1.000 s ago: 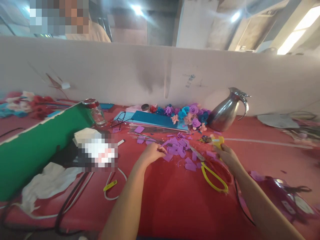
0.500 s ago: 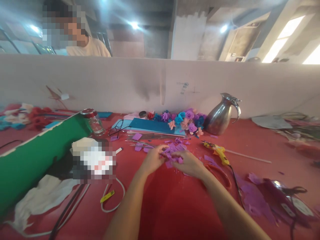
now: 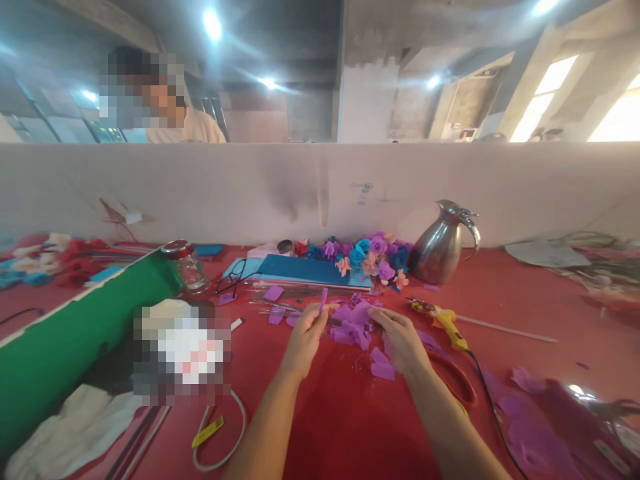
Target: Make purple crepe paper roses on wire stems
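My left hand [image 3: 306,339] is closed, with a narrow strip of purple paper [image 3: 324,299] standing up between thumb and fingers. My right hand [image 3: 404,337] has its fingertips pinched together at the edge of a purple paper piece [image 3: 361,312]. Between the hands, a loose heap of purple paper pieces [image 3: 347,335] lies on the red tabletop. One folded purple scrap [image 3: 383,365] rests just below the right fingers. Partly hidden behind the right forearm are red-handled scissors [image 3: 463,381].
A yellow glue gun [image 3: 450,325] lies right of my hands, its cord running forward. Behind are paper flowers [image 3: 377,257], blue sheets [image 3: 305,268] and a metal jug [image 3: 440,247]. A glass jar [image 3: 189,270] stands left beside a green panel [image 3: 60,340]. A person [image 3: 187,125] is beyond the partition.
My hands have moved apart from over the purple heap. The left now shows an upright purple strip. The view has tilted up slightly.
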Demonstrator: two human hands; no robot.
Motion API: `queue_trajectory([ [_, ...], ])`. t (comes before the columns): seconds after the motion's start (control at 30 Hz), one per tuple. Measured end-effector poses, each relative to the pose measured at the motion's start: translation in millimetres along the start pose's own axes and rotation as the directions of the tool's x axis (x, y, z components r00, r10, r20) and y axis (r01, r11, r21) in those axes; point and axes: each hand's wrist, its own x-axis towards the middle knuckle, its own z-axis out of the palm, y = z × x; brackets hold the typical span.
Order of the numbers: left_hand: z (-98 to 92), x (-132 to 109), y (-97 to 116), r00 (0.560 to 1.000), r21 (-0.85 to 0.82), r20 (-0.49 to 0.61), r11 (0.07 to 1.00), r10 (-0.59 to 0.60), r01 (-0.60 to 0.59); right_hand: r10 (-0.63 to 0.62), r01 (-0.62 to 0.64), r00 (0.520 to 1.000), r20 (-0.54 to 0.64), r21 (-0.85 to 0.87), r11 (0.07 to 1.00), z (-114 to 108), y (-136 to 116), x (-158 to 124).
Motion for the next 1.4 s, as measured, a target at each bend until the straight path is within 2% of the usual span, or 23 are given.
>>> queue_trajectory([
  [0.13, 4.3, -3, -1, 0.997, -0.14, 0.047, 0.988, -0.055, 0.061, 0.001, 0.0, 1.0, -0.015, 0.12, 0.993, -2, -4, -2],
  [0.27, 7.4, -1, -2, 0.999, -0.309, -0.002, 0.95, -0.042, 0.04, -0.027, 0.036, 0.997, -0.074, 0.121, 0.992, -3, -7, -3],
  [0.4, 6.9, 3, -6, 0.995, -0.336, -0.054, 0.94, -0.08, 0.057, -0.044, 0.055, 0.992, -0.115, 0.094, 0.994, -4, -7, -3],
  [0.47, 6.4, 4, -8, 0.992, -0.297, -0.06, 0.95, -0.114, 0.092, -0.065, 0.07, 0.991, -0.118, 0.033, 0.997, -7, -5, -1],
  [0.53, 7.1, 4, -9, 0.99, -0.274, -0.052, 0.955, -0.133, 0.114, -0.122, 0.109, 0.985, -0.121, -0.108, 0.988, -10, -3, 1],
  [0.6, 9.2, 3, -9, 0.991, -0.292, -0.037, 0.95, -0.13, 0.114, -0.184, 0.148, 0.976, -0.118, -0.26, 0.954, -14, -1, 4],
  [0.67, 12.2, 1, -8, 0.991, -0.329, -0.026, 0.937, -0.131, 0.115, -0.198, 0.16, 0.975, -0.098, -0.311, 0.937, -16, 0, 5],
  [0.93, 23.9, -2, -9, 0.974, -0.439, 0.091, 0.87, -0.206, 0.225, -0.107, 0.097, 0.993, -0.054, -0.159, 0.983, -7, -7, -3],
  [1.1, 31.2, -5, -13, 0.928, -0.58, 0.216, 0.725, -0.305, 0.373, -0.101, 0.095, 0.994, -0.037, -0.133, 0.987, -1, -11, -8],
  [1.2, 33.7, -7, -14, 0.901, -0.606, 0.293, 0.667, -0.319, 0.433, -0.087, 0.081, 0.995, -0.053, -0.103, 0.991, 1, -13, -9],
  [1.3, 35.5, -7, -15, 0.906, -0.618, 0.293, 0.662, -0.306, 0.424, -0.076, 0.071, 0.995, -0.064, -0.073, 0.995, 2, -15, -10],
  [1.4, 37.2, -5, -18, 0.925, -0.621, 0.245, 0.686, -0.289, 0.379, -0.07, 0.067, 0.996, -0.057, -0.061, 0.996, 3, -16, -11],
])
